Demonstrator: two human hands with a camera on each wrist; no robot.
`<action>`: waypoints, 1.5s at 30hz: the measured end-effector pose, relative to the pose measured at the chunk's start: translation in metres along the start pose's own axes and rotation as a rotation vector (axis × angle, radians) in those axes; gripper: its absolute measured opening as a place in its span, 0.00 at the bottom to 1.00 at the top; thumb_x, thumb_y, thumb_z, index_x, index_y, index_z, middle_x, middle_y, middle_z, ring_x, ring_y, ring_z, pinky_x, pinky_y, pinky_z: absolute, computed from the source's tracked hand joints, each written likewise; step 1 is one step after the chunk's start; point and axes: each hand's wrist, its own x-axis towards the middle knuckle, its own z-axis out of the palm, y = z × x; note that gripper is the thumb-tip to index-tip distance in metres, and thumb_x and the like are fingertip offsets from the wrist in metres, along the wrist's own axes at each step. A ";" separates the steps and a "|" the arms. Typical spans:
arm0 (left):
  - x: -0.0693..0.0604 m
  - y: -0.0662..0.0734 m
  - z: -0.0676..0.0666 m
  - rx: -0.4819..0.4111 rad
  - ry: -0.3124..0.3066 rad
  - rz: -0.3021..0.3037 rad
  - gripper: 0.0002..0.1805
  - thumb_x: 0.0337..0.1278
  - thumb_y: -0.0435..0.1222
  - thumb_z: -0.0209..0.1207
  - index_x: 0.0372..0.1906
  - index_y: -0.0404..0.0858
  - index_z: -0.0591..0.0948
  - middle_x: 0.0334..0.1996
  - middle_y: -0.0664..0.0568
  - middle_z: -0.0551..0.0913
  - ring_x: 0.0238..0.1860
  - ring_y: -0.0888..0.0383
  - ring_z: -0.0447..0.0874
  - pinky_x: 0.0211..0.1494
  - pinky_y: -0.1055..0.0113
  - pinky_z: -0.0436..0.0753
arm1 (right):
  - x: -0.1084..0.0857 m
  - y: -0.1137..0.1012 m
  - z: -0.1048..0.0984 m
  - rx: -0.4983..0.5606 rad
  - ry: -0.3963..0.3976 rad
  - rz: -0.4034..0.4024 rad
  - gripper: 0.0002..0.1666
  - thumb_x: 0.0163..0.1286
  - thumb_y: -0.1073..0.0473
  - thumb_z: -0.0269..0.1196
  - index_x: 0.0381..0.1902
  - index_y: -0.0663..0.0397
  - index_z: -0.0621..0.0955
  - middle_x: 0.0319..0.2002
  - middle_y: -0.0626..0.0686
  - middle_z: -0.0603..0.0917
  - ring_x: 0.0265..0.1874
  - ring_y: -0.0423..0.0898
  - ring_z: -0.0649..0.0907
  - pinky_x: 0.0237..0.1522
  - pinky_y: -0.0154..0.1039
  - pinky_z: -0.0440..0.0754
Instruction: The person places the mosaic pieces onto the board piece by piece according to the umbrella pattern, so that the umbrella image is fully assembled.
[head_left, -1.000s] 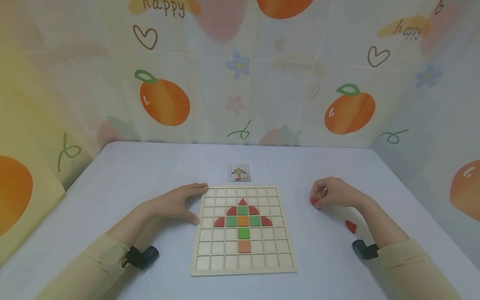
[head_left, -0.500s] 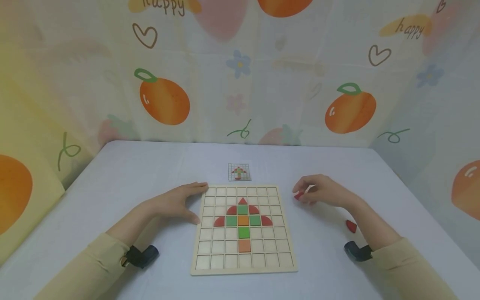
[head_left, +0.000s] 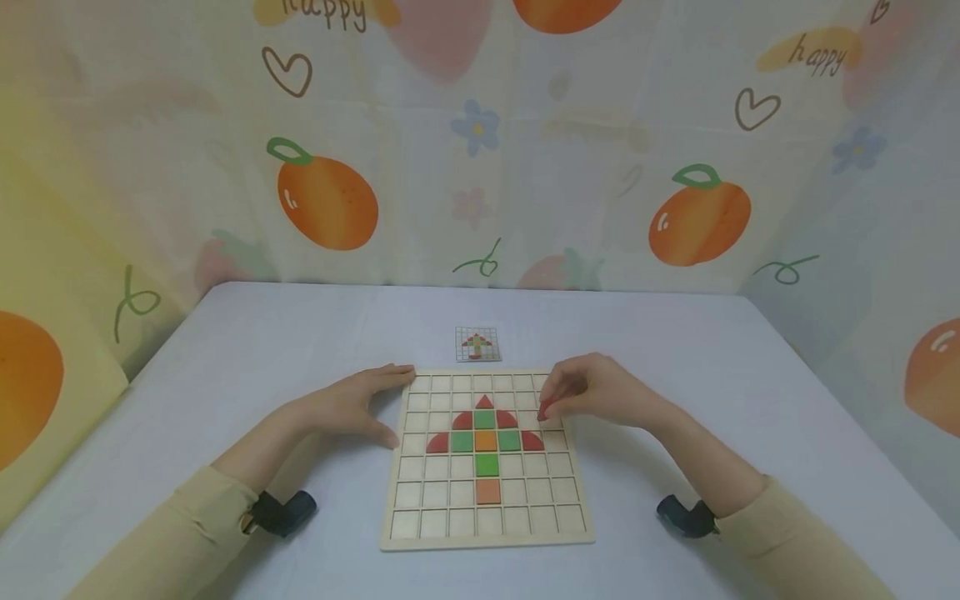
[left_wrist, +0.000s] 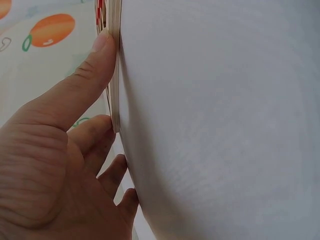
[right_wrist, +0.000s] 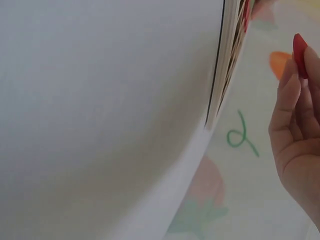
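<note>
A wooden grid board (head_left: 532, 521) lies on the table. Set in its cells are a red triangle (head_left: 484, 402), several red quarter-circle pieces (head_left: 438, 443), green squares (head_left: 487, 465) and orange squares (head_left: 488, 492), together forming an arrow-like shape. My left hand (head_left: 341, 412) touches the board's left side, thumb and fingers spread at its edge. Between thumb and fingers, my right hand (head_left: 600, 392) pinches a red piece (right_wrist: 300, 55) above the board's upper right cells. Its full outline is partly covered by the fingers.
Behind the board lies a small pattern card (head_left: 477, 344) with a similar shape drawn on a grid. A white cloth covers the table (head_left: 322, 325), and a printed curtain (head_left: 562, 183) hangs beyond its far edge.
My right hand has carried the red piece leftward from the table to over the board. The loose red piece on the right is now hidden by my right arm. My left hand stays put.
</note>
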 end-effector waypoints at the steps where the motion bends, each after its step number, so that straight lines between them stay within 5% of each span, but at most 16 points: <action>1: 0.000 0.000 0.000 -0.001 0.000 -0.001 0.55 0.42 0.50 0.75 0.76 0.40 0.60 0.79 0.43 0.55 0.80 0.38 0.46 0.79 0.38 0.54 | 0.001 -0.003 0.003 0.002 -0.013 0.003 0.07 0.60 0.55 0.72 0.35 0.45 0.86 0.34 0.46 0.90 0.35 0.43 0.86 0.43 0.35 0.83; 7: 0.000 0.000 0.001 -0.008 -0.001 -0.007 0.56 0.42 0.50 0.75 0.76 0.39 0.60 0.79 0.45 0.55 0.81 0.39 0.46 0.80 0.39 0.54 | 0.003 -0.016 0.021 0.027 -0.115 0.003 0.05 0.61 0.57 0.71 0.36 0.44 0.88 0.37 0.46 0.89 0.35 0.42 0.86 0.44 0.36 0.84; 22: 0.000 -0.002 0.000 0.002 -0.002 0.003 0.56 0.42 0.49 0.75 0.76 0.38 0.60 0.79 0.44 0.56 0.80 0.39 0.46 0.80 0.40 0.54 | 0.002 -0.047 0.063 -0.010 -0.362 -0.151 0.09 0.59 0.64 0.71 0.33 0.41 0.89 0.32 0.39 0.89 0.29 0.33 0.84 0.37 0.29 0.85; 37: 0.000 -0.002 0.001 -0.011 -0.002 -0.007 0.56 0.42 0.49 0.75 0.76 0.39 0.60 0.79 0.45 0.55 0.81 0.39 0.46 0.80 0.40 0.54 | 0.000 -0.047 0.073 -0.008 -0.400 -0.127 0.06 0.57 0.64 0.73 0.33 0.48 0.89 0.31 0.45 0.90 0.26 0.30 0.83 0.35 0.28 0.86; 45: 0.000 -0.002 0.000 0.000 -0.002 -0.005 0.56 0.42 0.50 0.75 0.76 0.39 0.60 0.79 0.44 0.55 0.80 0.38 0.46 0.80 0.38 0.54 | -0.001 -0.048 0.073 -0.027 -0.391 -0.110 0.05 0.55 0.62 0.75 0.31 0.47 0.90 0.27 0.40 0.89 0.24 0.30 0.83 0.32 0.28 0.85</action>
